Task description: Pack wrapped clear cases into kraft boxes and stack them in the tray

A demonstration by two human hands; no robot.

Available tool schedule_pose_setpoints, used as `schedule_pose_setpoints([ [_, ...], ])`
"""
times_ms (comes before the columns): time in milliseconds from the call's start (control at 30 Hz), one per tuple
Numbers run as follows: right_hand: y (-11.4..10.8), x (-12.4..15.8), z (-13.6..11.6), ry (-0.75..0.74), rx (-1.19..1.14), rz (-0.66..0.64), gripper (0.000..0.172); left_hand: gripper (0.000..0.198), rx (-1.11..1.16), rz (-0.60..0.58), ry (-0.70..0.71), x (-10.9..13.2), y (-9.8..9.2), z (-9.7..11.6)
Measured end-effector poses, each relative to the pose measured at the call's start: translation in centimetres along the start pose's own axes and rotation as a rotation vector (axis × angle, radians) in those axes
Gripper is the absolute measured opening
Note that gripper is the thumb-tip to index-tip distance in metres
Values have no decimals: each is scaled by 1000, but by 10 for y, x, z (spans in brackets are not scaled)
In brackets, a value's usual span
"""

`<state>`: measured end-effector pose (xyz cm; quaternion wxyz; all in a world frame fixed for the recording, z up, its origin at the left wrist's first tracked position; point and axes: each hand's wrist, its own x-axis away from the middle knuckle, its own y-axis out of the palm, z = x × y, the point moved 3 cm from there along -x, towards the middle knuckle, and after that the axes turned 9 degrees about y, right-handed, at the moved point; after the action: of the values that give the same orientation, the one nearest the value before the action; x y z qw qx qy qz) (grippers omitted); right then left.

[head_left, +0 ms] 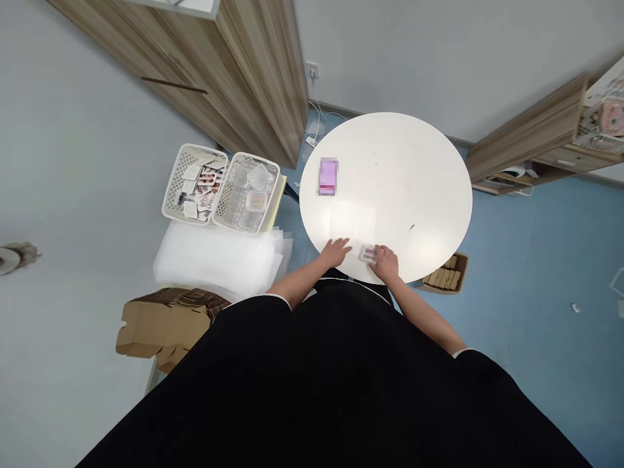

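Note:
My left hand lies on the near edge of the round white table, fingers stretched out and apart, holding nothing. It touches or rests just beside a thin translucent sheet that lies flat on the tabletop. To its right, my right hand is closed on the side of a small clear plastic case. Several dark pinkish pieces show inside the case, too small to make out. The case sits close to the sheet's lower right corner; whether it touches the table I cannot tell.
A blurred purple, phone-like rectangle lies at the table's left. Left of the table stand a white basket of cards, a basket of clear cases, stacked translucent sheets and flattened cardboard boxes. A cardboard box sits on the floor, right.

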<state>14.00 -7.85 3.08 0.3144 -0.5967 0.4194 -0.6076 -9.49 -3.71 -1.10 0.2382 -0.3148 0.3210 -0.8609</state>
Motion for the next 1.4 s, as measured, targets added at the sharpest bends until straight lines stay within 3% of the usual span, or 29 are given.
schedule_pose_setpoints([
  [67, -2, -15, -30, -177, 51, -10, 66, 49, 74, 97, -106, 6, -7, -3],
  [200, 5, -37, -68, -327, 115, -45, 63, 38, 270, 228, -492, 22, -16, -18],
  [333, 15, -46, -72, -356, 154, -118, 64, 32, 458, 207, -789, 26, -10, -26],
  [467, 18, -47, -68, -352, 139, -141, 71, 26, 588, 241, -906, 19, -3, -25],
  [567, 20, -47, -68, -340, 130, -143, 74, 11, 633, 218, -905, 15, -2, -21],
  [633, 22, -47, -67, -335, 120, -133, 75, 11, 622, 225, -870, 12, -3, -15],
  [800, 29, -49, -65, -337, 76, -114, 76, 7, 537, 249, -605, -6, -7, 10],
  [1067, 44, -50, -53, -312, -111, -137, 79, 21, 462, 150, -518, -28, 5, 30],
  [1133, 49, -49, -41, -223, -242, -111, 78, 27, 419, 142, -467, -25, 9, 31],
  [1267, 57, -49, -15, 233, -508, -17, 72, 37, 326, 107, -340, -17, 15, 34],
  [1333, 60, -54, -11, 388, -603, -57, 66, 40, 304, 96, -302, -14, 17, 35],
  [1400, 59, -61, -12, 421, -639, -154, 56, 41, 291, 89, -270, -12, 18, 37],
])
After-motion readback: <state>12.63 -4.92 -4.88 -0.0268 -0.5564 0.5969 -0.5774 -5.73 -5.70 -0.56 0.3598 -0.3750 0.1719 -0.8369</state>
